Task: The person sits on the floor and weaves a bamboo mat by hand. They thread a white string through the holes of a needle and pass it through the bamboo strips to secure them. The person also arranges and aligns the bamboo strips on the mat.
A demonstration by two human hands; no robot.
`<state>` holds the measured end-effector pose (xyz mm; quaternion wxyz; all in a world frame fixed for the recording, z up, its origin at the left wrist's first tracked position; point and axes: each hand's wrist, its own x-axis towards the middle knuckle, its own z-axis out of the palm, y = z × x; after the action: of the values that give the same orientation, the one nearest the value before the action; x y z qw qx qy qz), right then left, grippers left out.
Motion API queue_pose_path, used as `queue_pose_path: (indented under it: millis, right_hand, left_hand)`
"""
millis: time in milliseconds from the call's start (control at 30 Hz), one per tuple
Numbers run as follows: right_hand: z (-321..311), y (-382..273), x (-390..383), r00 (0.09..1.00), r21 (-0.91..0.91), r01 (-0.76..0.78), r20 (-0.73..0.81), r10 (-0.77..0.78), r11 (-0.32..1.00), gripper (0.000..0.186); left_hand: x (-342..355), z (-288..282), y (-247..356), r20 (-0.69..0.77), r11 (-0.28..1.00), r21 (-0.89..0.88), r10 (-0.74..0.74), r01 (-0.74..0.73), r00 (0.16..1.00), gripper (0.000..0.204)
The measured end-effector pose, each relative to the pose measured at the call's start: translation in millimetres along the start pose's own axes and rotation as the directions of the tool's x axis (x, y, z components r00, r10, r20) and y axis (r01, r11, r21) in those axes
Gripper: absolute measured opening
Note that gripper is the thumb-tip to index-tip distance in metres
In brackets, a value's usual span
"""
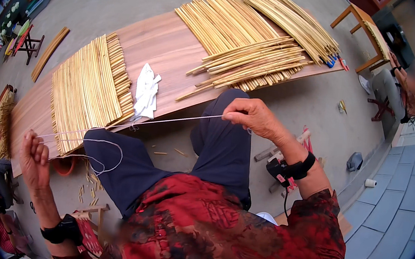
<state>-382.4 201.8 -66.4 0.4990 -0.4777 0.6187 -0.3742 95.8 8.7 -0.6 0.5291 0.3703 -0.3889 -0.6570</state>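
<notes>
A thin pale string (177, 119) stretches between my two hands, above my lap and the table's near edge. My right hand (256, 116) pinches one end between thumb and fingers. At the left, my left hand (35, 157) has its fingers curled round the other part. A slack loop of string hangs over my left knee. Just beyond my left hand, a mat of straight, yellow reed-like stalks (87, 76) lies on the brown wooden table (145, 44). A crumpled white cloth (146, 93) rests beside the mat's right edge.
Loose yellow stalks (252, 57) are piled at the table's right end, near a blue-handled tool (332, 60). A seated person (413, 98) is by a small wooden table (358, 18). Stalk scraps (92, 185) litter the floor. A white spool (370, 183) stands at the right.
</notes>
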Motion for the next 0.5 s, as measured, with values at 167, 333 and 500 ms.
queue_pose_path:
  millis: [167, 333, 500]
  right_hand:
    - [-7, 23, -12, 0.999, 0.072, -0.03, 0.017, 0.028, 0.997, 0.013]
    - [-3, 26, -15, 0.998, -0.04, -0.005, 0.065, 0.007, 0.999, 0.02]
    - [-10, 66, -26, 0.965, 0.011, 0.108, -0.242, -0.102, 0.994, 0.022]
  left_hand:
    - [0, -19, 14, -0.04, 0.992, 0.123, 0.006, -0.001, 0.999, 0.012]
    - [-1, -11, 1, -0.048, 0.977, 0.192, -0.084, 0.091, 0.995, 0.012]
    - [0, -29, -26, -0.101, 0.95, 0.201, -0.224, 0.24, 0.969, 0.01]
